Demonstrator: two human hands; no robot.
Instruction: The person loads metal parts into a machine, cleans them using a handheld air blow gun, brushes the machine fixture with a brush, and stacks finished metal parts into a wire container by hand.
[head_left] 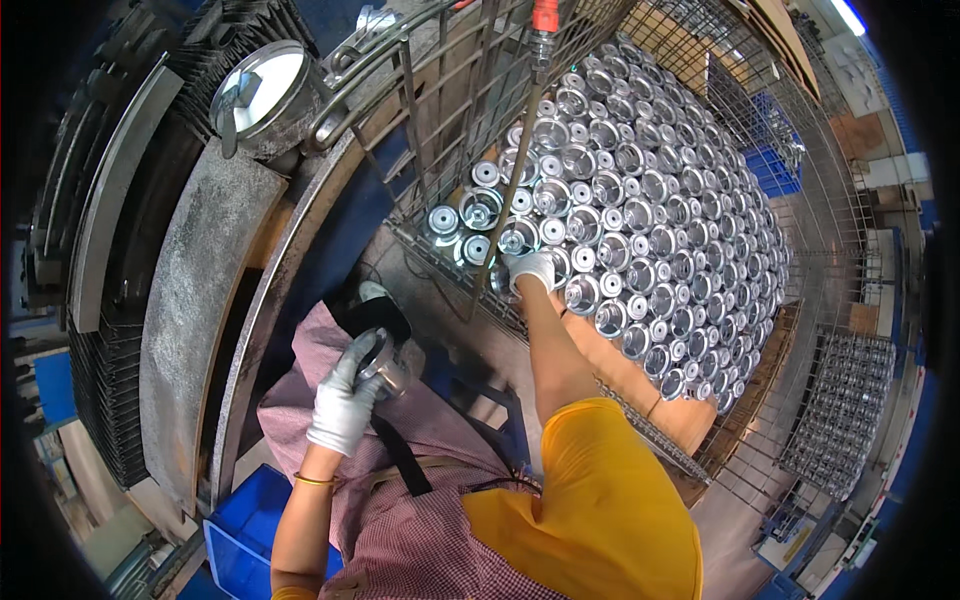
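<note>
My left hand [345, 395], in a white glove, is closed around a shiny, round metal cup [393, 377] in front of my apron. The cup is tilted, and its dark open mouth shows beside my fingers. My right hand [533, 268], also gloved, reaches over the near edge of a wire cage [640, 415]. It touches the front row of many similar metal cups [660, 240] stacked there, with small ring-shaped ends between them. Its fingers point down among the cups and are mostly hidden, so I cannot see a grip.
A hose [515, 185] with a red fitting [545, 15] hangs before the cage. At left stand a curved grey metal ledge [200, 290] and a round pot [265, 95] of white liquid. A blue bin [250, 530] sits low at left. More parts fill a rack [840, 410] at right.
</note>
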